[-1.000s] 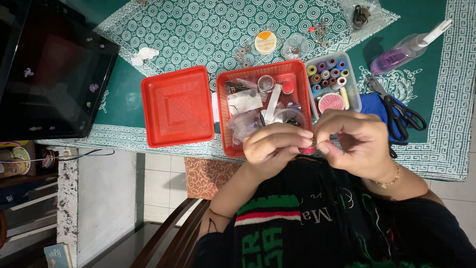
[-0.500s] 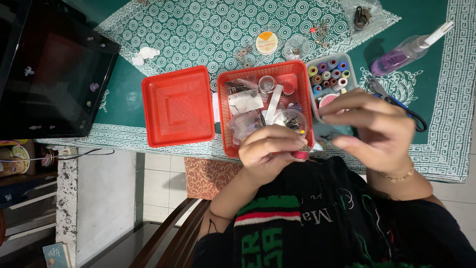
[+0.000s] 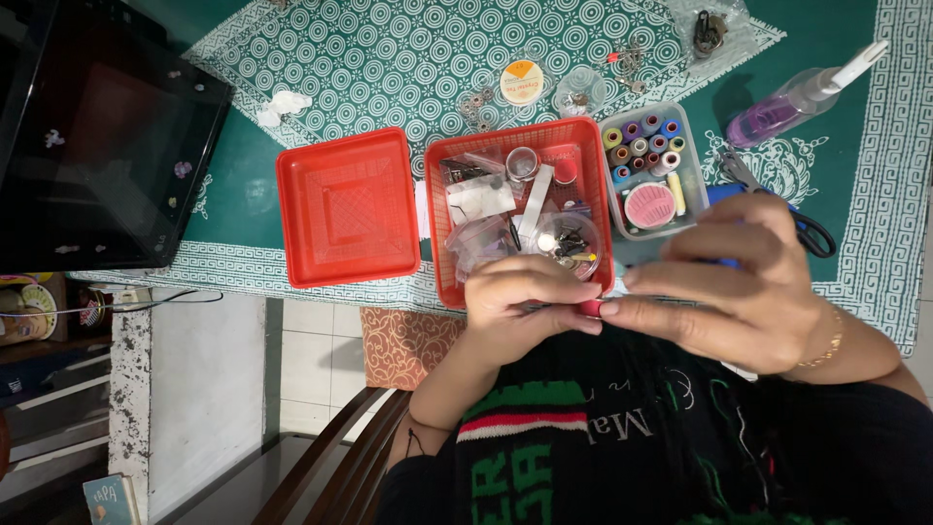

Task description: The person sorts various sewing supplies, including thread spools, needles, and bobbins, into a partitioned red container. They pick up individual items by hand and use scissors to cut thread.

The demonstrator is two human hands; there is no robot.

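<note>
a small red object (image 3: 590, 307), maybe a spool or a pin cushion, sits between the two hands at the near edge of the table (image 3: 855, 243), just over the black knitted garment (image 3: 622, 428) on the person's lap. most of it is hidden, so its kind is not clear. the left hand (image 3: 520, 306) is curled over it, the grip pressed together around the red object, with fingers bent and the thumb under. the right hand (image 3: 739, 292) comes from the other side, its index fingertip touching the red object; the other fingers are loosely bent and a little blurred, and i cannot tell if this grip pinches anything.

just behind the left hand stands a red basket (image 3: 591, 156) full of small sewing items in clear bags. beside it, toward the right hand, is a clear box of thread spools (image 3: 646, 146) with a round pink case inside. black scissors (image 3: 812, 233) lie partly behind the right hand. a spray bottle with purple liquid (image 3: 792, 97) lies farther back. on the other side of the basket lies a red lid (image 3: 347, 207), and past it a dark screen (image 3: 97, 146). a green patterned cloth (image 3: 389, 58) covers the table.
</note>
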